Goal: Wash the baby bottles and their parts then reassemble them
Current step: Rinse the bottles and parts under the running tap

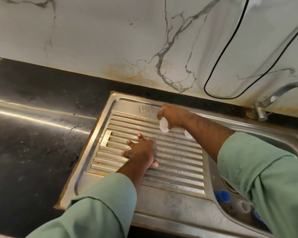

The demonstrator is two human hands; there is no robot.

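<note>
My right hand (173, 116) grips a small clear bottle part (163, 125) at the back of the ribbed steel drainboard (177, 162). A second pale part (188, 134) shows just under my right forearm on the ribs. My left hand (141, 150) rests flat on the drainboard with its fingers spread and holds nothing. In the sink basin (213, 174) at the lower right lie a blue bottle ring (224, 195) and a clear round part (244, 206), partly hidden by my right sleeve.
A black countertop (33, 134) with water drops stretches left of the drainboard. A steel tap (272, 98) stands at the back right by the marble wall, where a black cable (218, 66) hangs.
</note>
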